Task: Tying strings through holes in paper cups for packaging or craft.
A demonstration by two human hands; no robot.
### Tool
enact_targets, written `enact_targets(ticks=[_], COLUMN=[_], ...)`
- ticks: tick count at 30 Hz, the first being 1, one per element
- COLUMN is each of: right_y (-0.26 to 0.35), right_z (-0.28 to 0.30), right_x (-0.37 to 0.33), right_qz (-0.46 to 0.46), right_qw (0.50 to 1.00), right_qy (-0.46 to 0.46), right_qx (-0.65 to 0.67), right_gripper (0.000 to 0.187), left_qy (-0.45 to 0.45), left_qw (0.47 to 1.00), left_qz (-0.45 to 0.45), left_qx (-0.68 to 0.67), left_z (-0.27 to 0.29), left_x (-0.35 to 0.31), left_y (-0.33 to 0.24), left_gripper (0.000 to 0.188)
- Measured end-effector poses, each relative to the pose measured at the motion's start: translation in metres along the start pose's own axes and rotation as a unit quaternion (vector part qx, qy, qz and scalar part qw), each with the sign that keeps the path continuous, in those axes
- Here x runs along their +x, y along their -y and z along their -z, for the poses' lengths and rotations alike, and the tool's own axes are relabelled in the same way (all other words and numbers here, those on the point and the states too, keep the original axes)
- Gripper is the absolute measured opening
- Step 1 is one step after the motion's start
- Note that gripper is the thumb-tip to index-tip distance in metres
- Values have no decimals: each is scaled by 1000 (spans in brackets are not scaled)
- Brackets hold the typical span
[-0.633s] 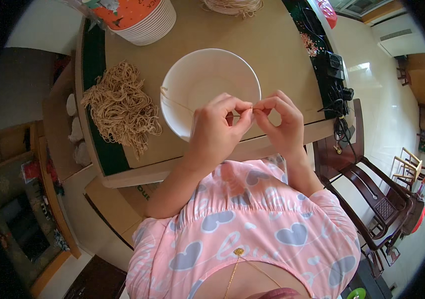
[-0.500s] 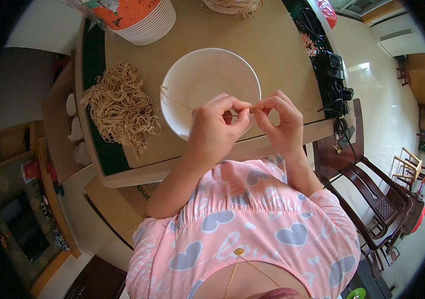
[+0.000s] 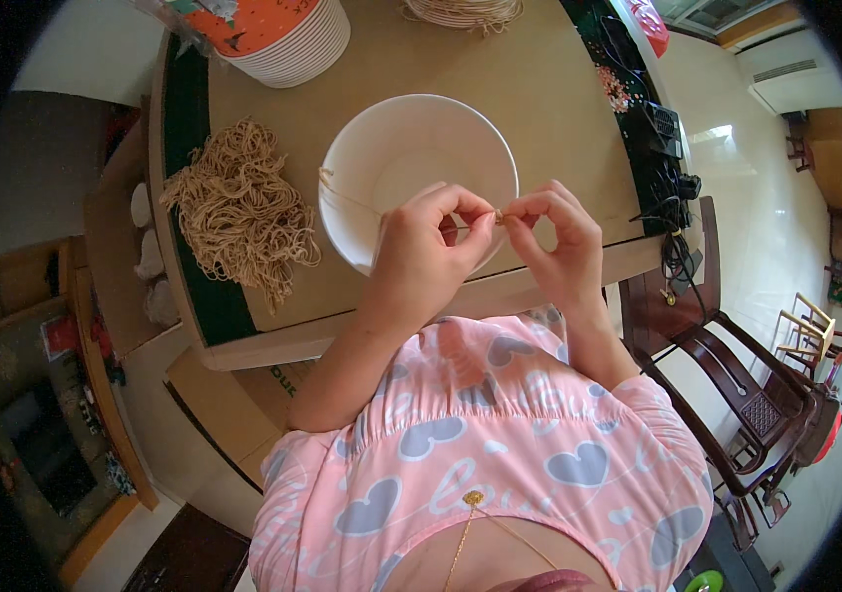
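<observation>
Over the near rim of a white paper bucket, my two hands meet with thumbs and forefingers pinched. Between the fingertips of my left hand runs a thin beige string, which stretches back to the bucket's left rim, where a small loop shows. My right hand pinches the string's other part right beside the left fingertips; a small knot-like bit shows there, too small to make out fully. To the left of the bucket lies a loose, tangled heap of beige string.
A stack of nested paper buckets with an orange print stands at the back left. A bundle of beige string lies at the far edge. Black cables and chargers line the table's right side. A dark wooden chair stands right of the table.
Both hands stay at almost the same place, still pinching the string. The fingertips have shifted only very slightly; the bucket and the heap look the same.
</observation>
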State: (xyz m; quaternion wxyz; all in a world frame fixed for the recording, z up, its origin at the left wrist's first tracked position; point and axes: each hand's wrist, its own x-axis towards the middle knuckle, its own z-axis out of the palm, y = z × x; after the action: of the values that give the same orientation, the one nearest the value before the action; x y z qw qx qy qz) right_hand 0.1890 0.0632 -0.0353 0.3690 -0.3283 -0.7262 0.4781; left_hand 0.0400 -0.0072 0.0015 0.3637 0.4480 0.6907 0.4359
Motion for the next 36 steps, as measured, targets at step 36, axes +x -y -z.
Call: enact_targets(ticks=[36], right_y=[1], right_z=[3], right_x=[-4], right_qz=[-40], right_qw=[999], right_qy=[-21], right_qx=[22], right_gripper=[8], left_qy=[-7], left_qw=[999], left_qz=[-5], left_qx=[-32], left_z=[2], left_x=[0], left_y=[3], left_gripper=[9])
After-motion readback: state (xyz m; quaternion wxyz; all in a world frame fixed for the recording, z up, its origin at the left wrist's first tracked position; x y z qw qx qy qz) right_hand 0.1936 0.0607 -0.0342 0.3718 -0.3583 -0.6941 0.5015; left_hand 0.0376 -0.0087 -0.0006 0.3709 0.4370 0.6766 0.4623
